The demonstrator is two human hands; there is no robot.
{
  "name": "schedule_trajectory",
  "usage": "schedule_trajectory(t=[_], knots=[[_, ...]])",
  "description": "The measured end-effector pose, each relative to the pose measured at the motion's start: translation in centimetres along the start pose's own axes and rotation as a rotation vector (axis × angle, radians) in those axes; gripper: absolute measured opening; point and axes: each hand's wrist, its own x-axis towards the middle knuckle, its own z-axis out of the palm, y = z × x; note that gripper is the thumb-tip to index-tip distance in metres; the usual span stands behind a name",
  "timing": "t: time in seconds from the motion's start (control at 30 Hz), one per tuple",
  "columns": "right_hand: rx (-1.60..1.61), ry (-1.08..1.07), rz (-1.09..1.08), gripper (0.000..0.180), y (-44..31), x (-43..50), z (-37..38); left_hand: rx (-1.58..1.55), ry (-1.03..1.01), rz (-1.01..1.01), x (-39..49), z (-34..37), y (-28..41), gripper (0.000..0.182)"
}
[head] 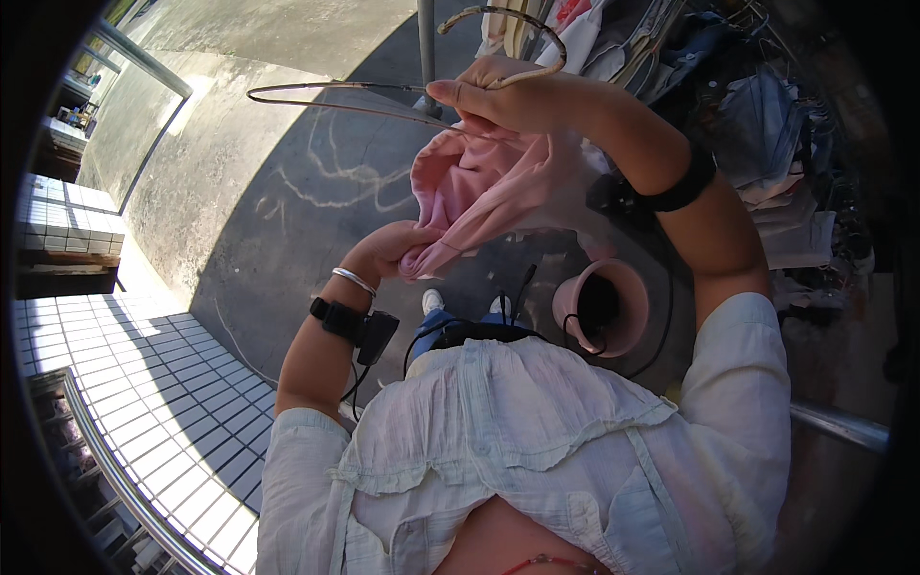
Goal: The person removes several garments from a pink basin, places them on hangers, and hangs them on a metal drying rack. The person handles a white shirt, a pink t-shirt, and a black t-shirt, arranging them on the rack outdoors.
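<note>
A pink cloth garment (474,190) hangs in folds between my two hands. My left hand (392,248) grips its lower left edge, thumb on top. Above it, my right hand (496,93) is closed around a wire clothes hanger (323,86), whose hook curls up past the fingers. One narrow end of the hanger points left, over the floor. The hanger's lower wire runs down to the garment's upper edge; how far it goes inside is hidden by the cloth and my right hand.
A pink bucket (640,309) with something dark in it and a black cable stands on the concrete floor (251,237). Many clothes (762,136) hang at the right. A metal pole (427,50) rises ahead. White-tiled ledge (165,381) and metal railing (108,460) lie left.
</note>
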Motion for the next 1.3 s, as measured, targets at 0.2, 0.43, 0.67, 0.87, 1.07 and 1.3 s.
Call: schedule_trajectory(t=[0.2,0.43,0.67,0.87,1.07,1.3], knots=[[0.056,0.034,0.105,0.063,2.2,-6.6,-2.6,0.316,0.254,0.185,2.3,0.7,0.7,0.030],[0.450,-0.013,0.164,0.059,10.1,-13.6,1.6,-0.172,-0.022,0.486,1.2,3.0,1.6,0.031],[1.353,0.531,-0.395,0.016,17.0,-9.3,12.7,-0.380,0.149,0.596,0.4,7.6,3.0,0.033],[1.209,0.354,-0.256,0.020,16.2,-3.0,16.9,0.122,0.485,1.010,-7.4,9.2,7.3,0.029],[0.505,0.118,-0.226,0.021,11.9,-3.0,6.6,0.215,1.026,1.266,-12.4,3.7,9.4,0.014],[-0.295,-0.038,0.027,0.025,6.6,-2.2,-0.4,0.346,1.230,1.280,-8.2,1.0,11.4,0.017]])
